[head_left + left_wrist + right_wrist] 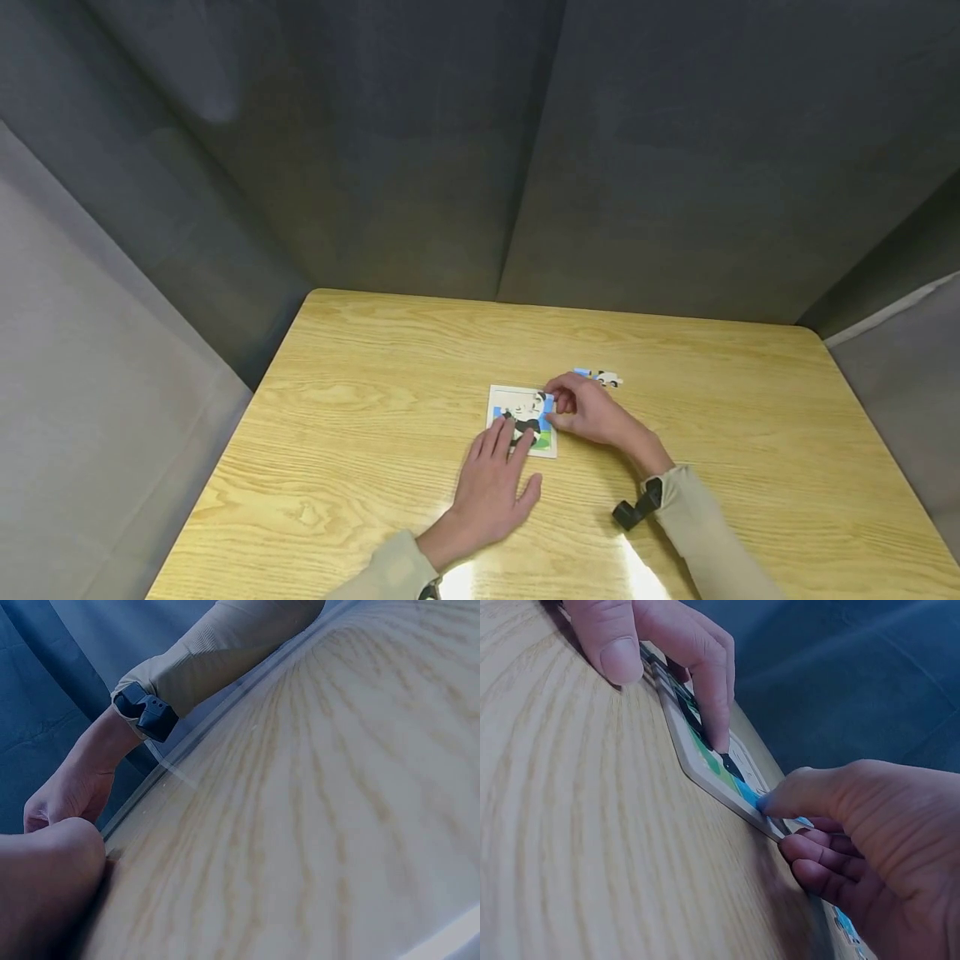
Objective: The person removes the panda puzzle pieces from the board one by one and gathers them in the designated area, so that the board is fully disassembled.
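A small square panda jigsaw puzzle in a pale frame lies flat on the wooden table. Part of its top left shows pale backing, while blue, green and black-and-white pieces cover the rest. My left hand rests its outstretched fingers on the lower part of the picture. At the upper right edge, my right hand has thumb and index finger on a blue-and-panda puzzle piece. In the right wrist view, the thumb presses blue picture beside the frame, other fingers curled outside it. The index fingertip is hidden there.
Loose puzzle pieces, panda-patterned and blue, lie just beyond my right hand. The wooden table extends on all sides of the puzzle. Dark curtains hang behind its far edge, with grey cloth at either side.
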Motion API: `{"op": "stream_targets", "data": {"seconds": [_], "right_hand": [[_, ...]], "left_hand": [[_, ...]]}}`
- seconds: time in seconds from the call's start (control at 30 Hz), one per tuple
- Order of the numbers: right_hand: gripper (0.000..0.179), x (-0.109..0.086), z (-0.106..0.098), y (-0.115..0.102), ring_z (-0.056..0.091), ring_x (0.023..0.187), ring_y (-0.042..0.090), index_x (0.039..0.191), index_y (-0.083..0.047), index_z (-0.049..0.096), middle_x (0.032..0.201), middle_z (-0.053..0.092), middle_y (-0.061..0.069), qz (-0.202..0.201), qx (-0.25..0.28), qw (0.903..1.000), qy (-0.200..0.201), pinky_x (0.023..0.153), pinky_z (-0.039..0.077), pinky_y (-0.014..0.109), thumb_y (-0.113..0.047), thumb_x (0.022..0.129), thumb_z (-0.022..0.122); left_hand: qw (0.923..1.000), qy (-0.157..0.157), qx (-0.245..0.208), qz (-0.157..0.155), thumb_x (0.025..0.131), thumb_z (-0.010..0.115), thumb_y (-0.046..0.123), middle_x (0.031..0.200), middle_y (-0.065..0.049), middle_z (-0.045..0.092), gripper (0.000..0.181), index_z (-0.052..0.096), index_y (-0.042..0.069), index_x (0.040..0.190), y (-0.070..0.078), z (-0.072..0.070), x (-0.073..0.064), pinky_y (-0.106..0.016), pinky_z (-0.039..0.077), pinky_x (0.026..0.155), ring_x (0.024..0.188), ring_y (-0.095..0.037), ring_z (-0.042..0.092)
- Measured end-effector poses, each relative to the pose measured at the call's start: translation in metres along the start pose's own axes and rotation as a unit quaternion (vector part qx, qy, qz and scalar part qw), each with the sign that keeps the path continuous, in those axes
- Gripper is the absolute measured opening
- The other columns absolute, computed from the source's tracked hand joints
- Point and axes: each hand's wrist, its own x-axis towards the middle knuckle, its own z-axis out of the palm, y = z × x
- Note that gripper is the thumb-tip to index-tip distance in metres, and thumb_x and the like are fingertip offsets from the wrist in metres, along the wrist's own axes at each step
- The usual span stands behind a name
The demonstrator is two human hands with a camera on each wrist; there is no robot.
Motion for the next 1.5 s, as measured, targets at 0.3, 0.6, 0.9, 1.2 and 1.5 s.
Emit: {"op": "stream_targets", "data": {"seconds": [0.3,0.6,0.9,1.2,1.5], "right_hand": [[0.031,0.003,0.003,0.005,0.053,0.068,0.006,0.104,-0.003,0.071,0.078,0.061,-0.002,-0.010,-0.059,0.9978,0.029,0.064,0.048,0.024,-0.011,0.076,0.082],[0.030,-0.003,-0.001,0.013,0.054,0.072,0.015,0.102,-0.007,0.072,0.084,0.061,0.002,-0.021,-0.036,0.9981,0.044,0.062,0.045,0.025,-0.011,0.074,0.080],[0.033,-0.017,-0.022,0.025,0.057,0.075,0.021,0.104,-0.011,0.076,0.088,0.063,0.006,-0.018,-0.007,0.9962,0.085,0.062,0.047,0.024,-0.003,0.074,0.083],[0.032,-0.034,-0.050,0.046,0.057,0.074,0.029,0.106,-0.009,0.078,0.089,0.066,0.010,0.017,0.023,0.9923,0.120,0.060,0.043,0.022,0.001,0.077,0.084],[0.030,-0.051,-0.074,0.071,0.057,0.075,0.031,0.107,-0.007,0.076,0.090,0.066,0.014,0.074,0.027,0.9869,0.141,0.062,0.044,0.021,-0.001,0.078,0.084]], "left_hand": [[1.0000,-0.004,-0.007,-0.002,0.108,0.038,0.049,0.164,-0.018,0.036,0.061,0.042,0.016,0.159,0.001,-0.002,0.000,-0.050,0.028,0.123,0.155,-0.034,0.027],[0.9999,-0.010,-0.002,-0.002,0.109,0.033,0.050,0.165,-0.018,0.034,0.062,0.040,0.016,0.160,0.000,0.000,0.000,-0.050,0.028,0.124,0.156,-0.034,0.025],[1.0000,-0.004,-0.001,-0.003,0.108,0.036,0.049,0.164,-0.018,0.035,0.062,0.041,0.016,0.159,0.000,0.001,0.000,-0.050,0.029,0.123,0.155,-0.035,0.026],[0.9999,-0.001,-0.009,-0.004,0.108,0.038,0.047,0.163,-0.018,0.035,0.061,0.041,0.015,0.159,0.001,0.000,-0.001,-0.050,0.029,0.123,0.155,-0.035,0.027],[0.9999,0.006,-0.012,0.001,0.108,0.039,0.046,0.163,-0.019,0.036,0.060,0.041,0.014,0.159,0.001,0.001,-0.001,-0.051,0.030,0.122,0.154,-0.036,0.028]]}}
